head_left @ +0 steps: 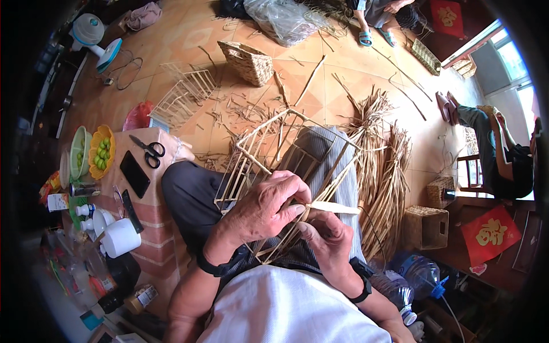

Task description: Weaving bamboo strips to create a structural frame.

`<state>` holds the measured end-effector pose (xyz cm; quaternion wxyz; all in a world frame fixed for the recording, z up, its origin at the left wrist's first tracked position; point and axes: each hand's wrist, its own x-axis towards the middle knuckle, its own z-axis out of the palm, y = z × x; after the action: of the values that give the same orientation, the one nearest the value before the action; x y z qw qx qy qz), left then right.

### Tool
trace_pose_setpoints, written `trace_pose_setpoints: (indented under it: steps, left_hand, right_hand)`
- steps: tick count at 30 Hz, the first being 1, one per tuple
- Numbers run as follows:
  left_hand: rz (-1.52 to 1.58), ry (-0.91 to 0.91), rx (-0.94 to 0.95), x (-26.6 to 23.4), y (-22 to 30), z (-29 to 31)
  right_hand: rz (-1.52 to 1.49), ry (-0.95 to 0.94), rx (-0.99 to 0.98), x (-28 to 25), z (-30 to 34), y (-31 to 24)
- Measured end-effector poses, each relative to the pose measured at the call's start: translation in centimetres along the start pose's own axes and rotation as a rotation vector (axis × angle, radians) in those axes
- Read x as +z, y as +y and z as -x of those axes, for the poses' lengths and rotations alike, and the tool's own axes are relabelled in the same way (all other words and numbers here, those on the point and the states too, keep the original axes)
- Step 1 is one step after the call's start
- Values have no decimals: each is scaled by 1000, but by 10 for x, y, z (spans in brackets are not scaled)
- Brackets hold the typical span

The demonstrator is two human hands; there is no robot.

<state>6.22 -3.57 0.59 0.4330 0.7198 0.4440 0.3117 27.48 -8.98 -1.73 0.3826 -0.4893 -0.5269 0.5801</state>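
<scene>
An open basket frame of thin pale rods rests on my lap, tilted across my thighs. My left hand is closed over its near rod, thumb and forefinger pinching a flat, pale plant strip there. Just right of it and lower, my right hand is also closed, thumb against curled fingers at the same wrapped spot. The strip's loose end sticks out to the right above my right knuckles. My fingers hide how the strip goes round the rod.
Dried stalk bundles lie right of my knee. A woven basket and another rod frame stand ahead. Scissors and a phone lie on the left table. A seated person works at right; another person's sandalled feet show ahead.
</scene>
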Motion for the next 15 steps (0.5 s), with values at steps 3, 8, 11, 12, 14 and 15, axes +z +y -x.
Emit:
trace_pose_setpoints:
  steps: [3, 8, 11, 12, 14, 15]
  left_hand:
    - [-4, -8, -18, 1, -2, 1]
    - [12, 20, 20, 2, -2, 2]
    - [12, 46, 52, 5, -8, 3]
    - [15, 72, 55, 6, -9, 4]
    - [21, 124, 61, 11, -10, 5]
    - [28, 125, 65, 12, -12, 5]
  right_hand:
    - [-79, -38, 112, 0, 0, -3]
    - [-268, -42, 166, 0, 1, 3]
    - [-387, -100, 229, -5, 0, -10]
    - [-413, -120, 276, -6, 0, -14]
    - [-465, -158, 368, -8, 0, -20]
    - [-465, -177, 362, -9, 0, -19]
